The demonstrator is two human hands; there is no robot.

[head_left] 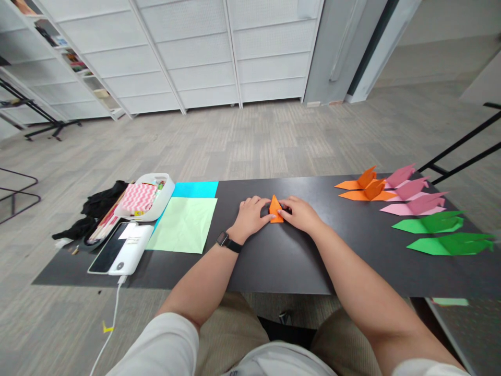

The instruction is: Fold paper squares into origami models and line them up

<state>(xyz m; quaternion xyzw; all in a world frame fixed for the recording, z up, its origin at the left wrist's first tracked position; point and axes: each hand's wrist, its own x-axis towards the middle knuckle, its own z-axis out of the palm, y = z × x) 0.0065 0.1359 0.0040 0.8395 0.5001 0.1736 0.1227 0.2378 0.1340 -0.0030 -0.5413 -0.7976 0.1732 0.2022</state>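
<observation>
Paper [275,206], folded and orange, sits pinched by your left hand [249,215] and right hand [303,214]; the next move wants even fingertip pressure.

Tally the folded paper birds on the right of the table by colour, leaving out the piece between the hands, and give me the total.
Orange birds: 2
Pink birds: 3
Green birds: 2
Total: 7

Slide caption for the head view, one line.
Left hand and right hand hold folded orange paper on a dark table, paper birds to the right.
</observation>
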